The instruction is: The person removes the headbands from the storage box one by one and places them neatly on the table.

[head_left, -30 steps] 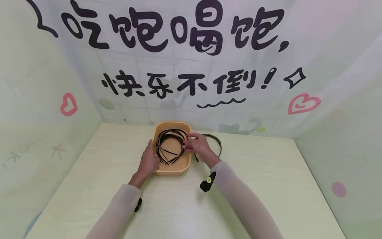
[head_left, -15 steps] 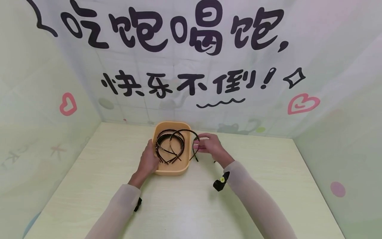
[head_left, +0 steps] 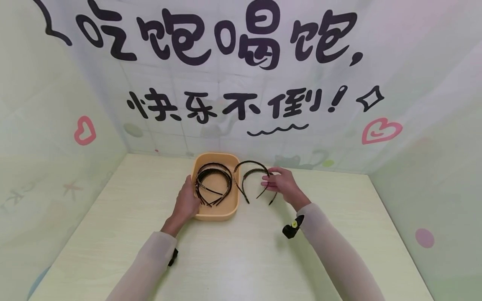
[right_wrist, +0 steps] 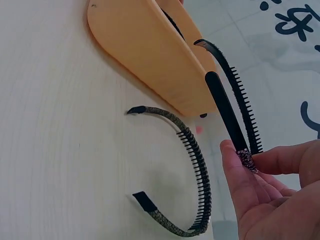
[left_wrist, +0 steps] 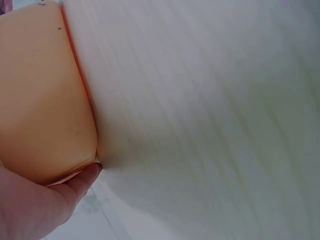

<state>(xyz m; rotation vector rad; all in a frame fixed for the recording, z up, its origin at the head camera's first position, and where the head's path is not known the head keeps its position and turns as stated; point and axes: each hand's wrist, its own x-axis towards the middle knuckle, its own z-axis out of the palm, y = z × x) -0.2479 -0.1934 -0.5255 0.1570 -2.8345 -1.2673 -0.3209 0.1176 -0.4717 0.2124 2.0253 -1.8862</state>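
Note:
My left hand grips the left wall of an orange-yellow plastic box. In the left wrist view, the fingers lie along the box's end, near its bottom edge. Several black toothed headbands lie overlapping inside the box. To the right of the box, my right hand pinches another headband by one side, raised above the table. The right wrist view shows its black ends, teeth and a glittery band by the thumb and fingers. Below it, a patterned toothed headband lies on the table.
The pale wood-grain table runs up to a printed fabric backdrop behind the box. Similar fabric sides stand at left and right. A small black device sits on the right wrist.
My right hand has lifted a headband out of the box and carried it right, over the headband on the table. The left hand has stayed on the box.

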